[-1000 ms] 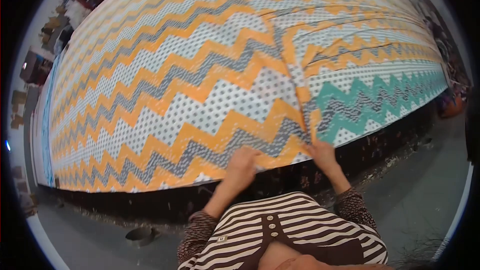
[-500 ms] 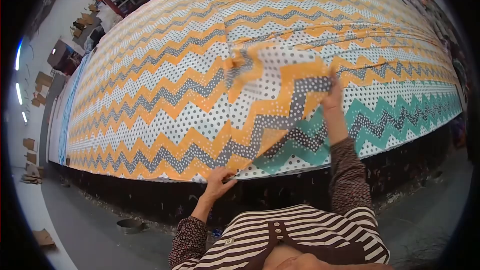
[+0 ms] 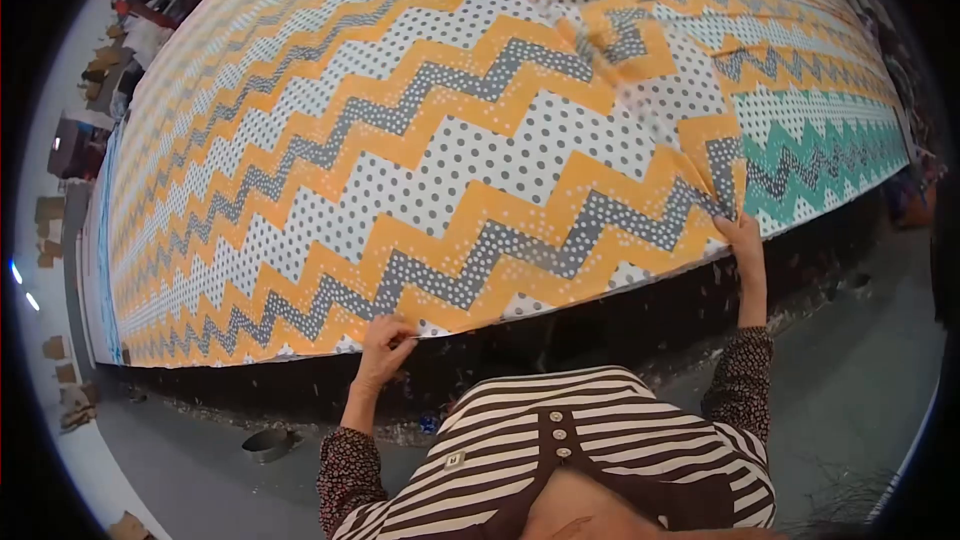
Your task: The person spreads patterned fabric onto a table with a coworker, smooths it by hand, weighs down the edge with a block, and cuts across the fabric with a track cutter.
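A large orange, white and grey zigzag fabric [image 3: 430, 170] is spread over the table in front of me. My left hand [image 3: 386, 348] pinches the fabric's front edge, left of my body. Farther right, my right hand [image 3: 740, 238] is closed on the same edge, where the cloth folds back on itself. Beyond that hand, a teal zigzag fabric [image 3: 820, 170] shows along the right front edge. Wrinkles and a blurred raised fold run up from my right hand toward the far side.
The dark side of the table [image 3: 560, 340] drops below the cloth edge. A round metal pan [image 3: 268, 445] lies on the grey floor at the lower left. Cardboard boxes [image 3: 50, 210] stand along the left wall. Light blue cloth [image 3: 106, 250] hangs at the table's left end.
My right hand has come down from over the cloth to the front edge at the right, drawing the orange layer across the teal part. My left hand has shifted left along the edge.
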### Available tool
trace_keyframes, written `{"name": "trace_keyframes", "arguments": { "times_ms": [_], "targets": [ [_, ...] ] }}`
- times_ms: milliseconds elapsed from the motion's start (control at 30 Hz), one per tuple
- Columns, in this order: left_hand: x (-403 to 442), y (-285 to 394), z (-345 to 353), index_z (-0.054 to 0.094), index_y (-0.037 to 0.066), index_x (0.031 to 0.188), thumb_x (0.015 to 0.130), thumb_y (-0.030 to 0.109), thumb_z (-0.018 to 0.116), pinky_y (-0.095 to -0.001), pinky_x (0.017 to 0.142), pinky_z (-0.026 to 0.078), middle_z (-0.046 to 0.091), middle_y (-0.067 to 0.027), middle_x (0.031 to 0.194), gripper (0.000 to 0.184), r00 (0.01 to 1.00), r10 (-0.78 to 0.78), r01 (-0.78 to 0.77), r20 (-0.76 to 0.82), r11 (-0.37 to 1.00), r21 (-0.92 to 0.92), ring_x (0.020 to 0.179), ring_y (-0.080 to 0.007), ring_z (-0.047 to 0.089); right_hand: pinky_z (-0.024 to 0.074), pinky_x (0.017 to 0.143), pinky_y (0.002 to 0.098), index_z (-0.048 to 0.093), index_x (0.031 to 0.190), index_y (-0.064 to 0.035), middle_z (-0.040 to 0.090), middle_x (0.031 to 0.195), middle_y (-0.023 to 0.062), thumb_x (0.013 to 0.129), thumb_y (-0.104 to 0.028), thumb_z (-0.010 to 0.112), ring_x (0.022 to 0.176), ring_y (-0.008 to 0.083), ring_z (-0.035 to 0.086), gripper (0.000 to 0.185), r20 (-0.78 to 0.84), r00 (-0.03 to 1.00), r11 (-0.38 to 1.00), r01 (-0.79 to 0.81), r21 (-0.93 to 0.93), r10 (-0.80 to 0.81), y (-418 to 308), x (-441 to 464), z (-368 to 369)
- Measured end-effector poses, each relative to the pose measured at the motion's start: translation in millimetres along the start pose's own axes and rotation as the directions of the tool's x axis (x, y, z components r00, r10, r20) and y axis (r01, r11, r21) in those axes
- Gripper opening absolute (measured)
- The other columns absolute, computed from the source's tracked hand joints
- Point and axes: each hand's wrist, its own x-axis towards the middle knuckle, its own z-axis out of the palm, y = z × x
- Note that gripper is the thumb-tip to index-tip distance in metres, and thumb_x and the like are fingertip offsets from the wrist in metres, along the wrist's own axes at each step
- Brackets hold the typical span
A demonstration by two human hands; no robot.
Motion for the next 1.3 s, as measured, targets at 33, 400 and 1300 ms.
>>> {"name": "trace_keyframes", "arguments": {
  "times_ms": [33, 400, 1300],
  "targets": [
    [0, 2, -2, 0.060, 0.005, 0.075, 0.065, 0.002, 0.068, -0.0335, 0.064, 0.039, 0.052, -0.0062, 0.072, 0.013, 0.999, -0.040, 0.040, 0.027, 0.999, -0.007, 0.072, -0.0239, 0.049, 0.0438, 0.058, 0.0223, 0.062, 0.100, 0.0026, 0.063, 0.080, 0.0000, 0.080, -0.011, 0.062, 0.065, 0.0072, 0.055, 0.024, -0.004, 1.000, 1.000, -0.019, 0.008, 0.019, 4, -1, 2],
    [12, 21, -6, 0.058, 0.007, 0.075, 0.068, 0.001, 0.060, -0.0383, 0.070, 0.041, 0.055, -0.0083, 0.076, 0.010, 0.984, -0.098, 0.045, 0.152, 0.947, 0.317, 0.077, -0.0291, 0.052, 0.0415, 0.057, 0.0285, 0.060, 0.094, 0.0017, 0.056, 0.068, 0.0018, 0.076, -0.013, 0.063, 0.063, 0.0082, 0.049, 0.024, 0.140, 0.990, 0.955, 0.009, -0.296, 0.034, -4, -11, -17],
    [166, 291, 335, 0.060, 0.007, 0.093, 0.071, 0.026, 0.072, -0.0382, 0.070, 0.042, 0.056, -0.0087, 0.086, 0.031, 0.944, 0.296, -0.272, -0.148, 0.949, 0.159, 0.082, -0.0285, 0.054, 0.0501, 0.085, 0.0346, 0.056, 0.113, 0.0006, 0.061, 0.111, 0.0105, 0.090, -0.024, 0.058, 0.100, 0.0219, 0.059, 0.034, 0.504, 0.842, 0.349, -0.422, 0.837, -0.191, -97, 177, 6]
  ]
}}
